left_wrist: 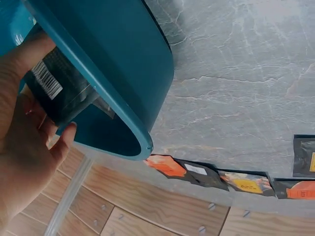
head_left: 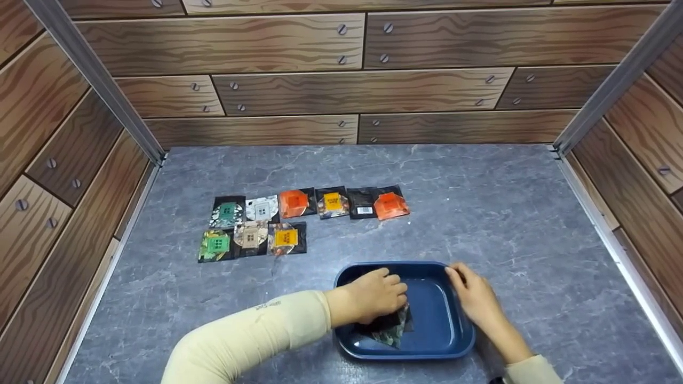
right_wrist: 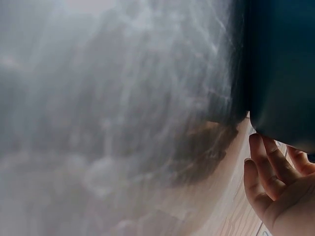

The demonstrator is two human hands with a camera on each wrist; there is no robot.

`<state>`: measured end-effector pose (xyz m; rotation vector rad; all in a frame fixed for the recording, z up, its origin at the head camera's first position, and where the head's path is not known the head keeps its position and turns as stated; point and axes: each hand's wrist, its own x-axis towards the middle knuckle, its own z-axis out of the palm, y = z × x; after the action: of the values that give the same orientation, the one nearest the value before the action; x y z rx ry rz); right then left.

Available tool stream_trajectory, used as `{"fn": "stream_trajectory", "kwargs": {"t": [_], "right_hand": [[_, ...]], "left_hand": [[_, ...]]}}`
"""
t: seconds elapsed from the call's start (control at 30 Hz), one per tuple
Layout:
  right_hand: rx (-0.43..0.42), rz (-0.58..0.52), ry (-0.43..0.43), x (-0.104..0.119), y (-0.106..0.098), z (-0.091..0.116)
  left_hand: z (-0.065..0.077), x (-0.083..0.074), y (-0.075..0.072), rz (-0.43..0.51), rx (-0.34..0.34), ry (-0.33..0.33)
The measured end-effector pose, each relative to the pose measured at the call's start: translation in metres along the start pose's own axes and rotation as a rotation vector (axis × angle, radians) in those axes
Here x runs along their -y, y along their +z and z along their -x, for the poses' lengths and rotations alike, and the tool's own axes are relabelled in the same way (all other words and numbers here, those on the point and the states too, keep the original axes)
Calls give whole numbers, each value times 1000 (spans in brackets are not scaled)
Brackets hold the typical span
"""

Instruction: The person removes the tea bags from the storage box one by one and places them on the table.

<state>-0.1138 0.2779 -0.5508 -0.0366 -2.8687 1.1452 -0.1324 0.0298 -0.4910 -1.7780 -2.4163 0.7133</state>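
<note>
A blue rectangular tray [head_left: 408, 356] stands near the front of the table, right of the middle. Inside its left half, my left hand [head_left: 381, 293] pinches a black packet [left_wrist: 56, 86] with a white barcode, thumb on one face and fingers behind. Another dark packet with a greenish print [head_left: 392, 335] shows beneath that hand, partly hidden by it. My right hand [head_left: 480, 298] grips the far right corner of the tray, thumb over the rim and fingers [right_wrist: 268, 164] against the outer wall.
Beyond the tray lie two rows of flat packets: several in the back row, among them an orange-fronted packet [head_left: 392, 205] at its right end, and three in the front row, with a green packet [head_left: 216, 244] leftmost. Wood-patterned walls [head_left: 299, 93] enclose the grey marbled table [head_left: 512, 213].
</note>
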Motion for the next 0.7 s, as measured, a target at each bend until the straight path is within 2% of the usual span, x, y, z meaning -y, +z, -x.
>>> {"fn": "stream_trajectory", "kwargs": {"t": [0.17,0.47,0.6,0.7], "right_hand": [[-3,4,-6,-1,0,0],[-3,7,4,-1,1,1],[-14,8,0,0,1,1],[-20,1,3,1,1,0]], "left_hand": [[2,3,-3,49,-86,-11],[6,8,-13,93,-109,-7],[9,17,-23,144,-147,-28],[12,30,-32,184,-175,-64]]}}
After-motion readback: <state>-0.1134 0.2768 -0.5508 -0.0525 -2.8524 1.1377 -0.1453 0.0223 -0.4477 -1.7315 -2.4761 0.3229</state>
